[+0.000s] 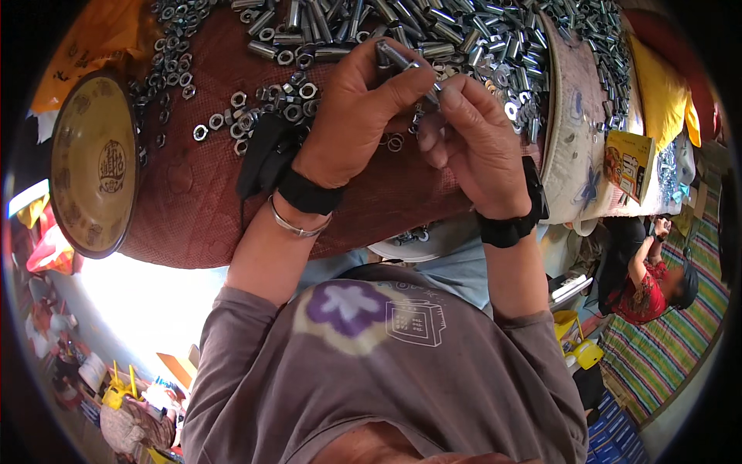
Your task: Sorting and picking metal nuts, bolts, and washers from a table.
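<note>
My left hand [352, 120] is closed around a shiny metal anchor bolt [396, 58], its thumb and forefinger along the shaft. Close beside it, my right hand [483, 151] pinches the lower, thinner end of the same bolt. Whether a nut or washer sits between the right fingertips is hidden. Beyond my hands lies a heap of metal bolts and sleeves [332, 23]. Loose hex nuts [239, 120] are scattered left of my left hand, and flat washers [510, 110] lie just past my right hand.
A red-brown cloth [185, 209] covers the table. At left stands a yellowish bowl [89, 166]. To the right are a pale patterned cloth [572, 131], a small printed packet [630, 164] and yellow fabric [661, 85]. Another person in red [649, 290] sits at far right.
</note>
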{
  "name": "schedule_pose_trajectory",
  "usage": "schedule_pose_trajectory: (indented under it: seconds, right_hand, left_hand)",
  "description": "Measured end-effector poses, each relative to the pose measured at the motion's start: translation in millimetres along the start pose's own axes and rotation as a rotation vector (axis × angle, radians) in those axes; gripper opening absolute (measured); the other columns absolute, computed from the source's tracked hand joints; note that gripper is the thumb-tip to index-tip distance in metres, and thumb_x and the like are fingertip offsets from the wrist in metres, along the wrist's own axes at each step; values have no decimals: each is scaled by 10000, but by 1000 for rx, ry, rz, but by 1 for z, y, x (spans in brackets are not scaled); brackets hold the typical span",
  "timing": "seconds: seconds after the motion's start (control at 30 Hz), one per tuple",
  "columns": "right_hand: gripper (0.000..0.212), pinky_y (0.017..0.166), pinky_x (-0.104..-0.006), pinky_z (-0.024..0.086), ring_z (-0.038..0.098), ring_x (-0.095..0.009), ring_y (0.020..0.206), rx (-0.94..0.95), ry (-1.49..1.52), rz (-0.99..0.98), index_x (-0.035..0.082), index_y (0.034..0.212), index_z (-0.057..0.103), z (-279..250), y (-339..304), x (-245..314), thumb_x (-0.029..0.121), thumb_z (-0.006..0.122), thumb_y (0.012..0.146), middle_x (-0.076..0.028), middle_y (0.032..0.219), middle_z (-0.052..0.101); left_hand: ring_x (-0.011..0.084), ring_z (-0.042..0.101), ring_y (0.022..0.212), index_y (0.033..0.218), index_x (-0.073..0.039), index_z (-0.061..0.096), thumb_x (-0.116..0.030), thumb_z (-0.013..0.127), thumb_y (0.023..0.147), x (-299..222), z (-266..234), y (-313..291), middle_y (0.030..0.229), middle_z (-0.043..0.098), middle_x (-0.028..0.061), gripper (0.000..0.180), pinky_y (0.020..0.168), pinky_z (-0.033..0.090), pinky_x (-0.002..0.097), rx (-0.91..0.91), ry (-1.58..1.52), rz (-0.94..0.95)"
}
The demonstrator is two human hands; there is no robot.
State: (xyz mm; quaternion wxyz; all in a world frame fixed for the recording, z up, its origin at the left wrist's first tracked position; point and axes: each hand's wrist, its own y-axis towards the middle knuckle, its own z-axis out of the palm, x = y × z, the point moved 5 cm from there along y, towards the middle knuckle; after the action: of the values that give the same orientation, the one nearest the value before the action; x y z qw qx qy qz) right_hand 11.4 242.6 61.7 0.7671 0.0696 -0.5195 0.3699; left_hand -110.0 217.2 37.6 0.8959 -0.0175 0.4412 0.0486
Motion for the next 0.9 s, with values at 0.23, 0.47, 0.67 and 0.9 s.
schedule_pose_trajectory:
  seconds: [0.23, 0.47, 0.67, 0.9]
  right_hand:
    - [219, 494, -182, 417, 541, -71, 547, -102, -313, -69, 37, 878, 579, -4, -3, 3, 251, 572, 926, -28, 655, 595]
    - [167, 560, -373, 451, 604, -311, 636, -578, -1343, -629, 27, 873, 603, -45, 5, 48, 193, 613, 854, -129, 698, 605]
    - [253, 632, -422, 453, 596, -352, 730, -548, -1673, -511, 41, 869, 610, -56, 30, 46, 287, 641, 819, -135, 782, 605]
    - [189, 644, -426, 473, 597, -337, 730, -650, -1671, -799, 45, 884, 599, -22, 13, 44, 207, 646, 800, -124, 780, 576]
  left_hand:
    - [48, 501, 645, 1011, -93, 530, -216, 543, 943, 0, 0, 0, 919, 580, 35, 141, 488, 384, 170, 76, -29, -42]
    - [111, 515, 647, 1019, -87, 508, -234, 499, 963, -7, -3, 2, 910, 584, 100, 158, 505, 429, 239, 9, -131, 145]
    - [114, 526, 649, 1011, -95, 517, -193, 487, 962, -7, -8, 4, 862, 607, 96, 114, 495, 420, 237, -100, -70, 215]
    - [70, 510, 642, 1024, -98, 538, -185, 503, 956, -11, -11, 2, 827, 621, 53, 116, 495, 376, 176, -116, -2, 248]
